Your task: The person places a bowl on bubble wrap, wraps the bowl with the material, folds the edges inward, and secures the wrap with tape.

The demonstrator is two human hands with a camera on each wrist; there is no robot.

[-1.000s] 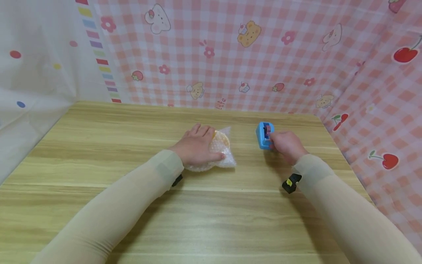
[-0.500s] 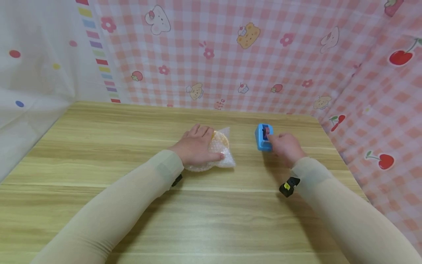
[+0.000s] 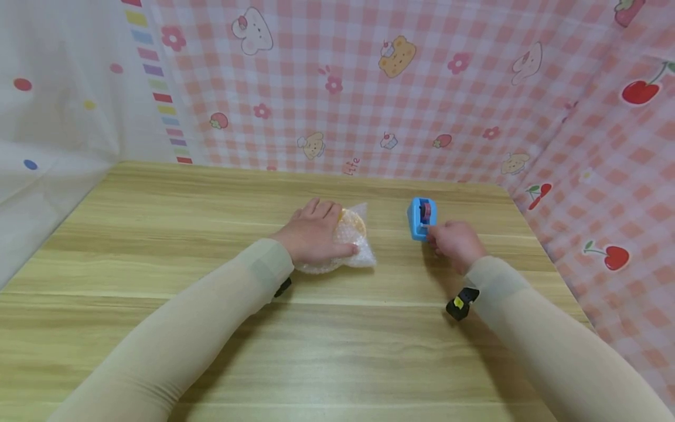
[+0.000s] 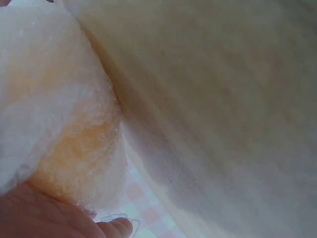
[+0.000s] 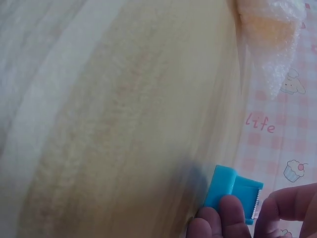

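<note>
A blue tape dispenser [image 3: 414, 227] stands on the wooden worktop [image 3: 327, 351], a reddish roll [image 3: 426, 211] in its top. At the dispenser's near end, the right hand [image 3: 456, 241] has its grip closed about the body, fingertips on the blue plastic and one digit bent beside the toothed edge [image 5: 257, 202]; whether it pinches tape I cannot tell. Left of the dispenser, well apart, lies a bubble-wrapped bundle [image 3: 357, 235], something orange-yellow showing through. The left hand [image 3: 315, 233] rests palm down on it, grip loose, thumb outstretched. Behind the dispenser hangs pink checked cloth [image 3: 358, 105].
</note>
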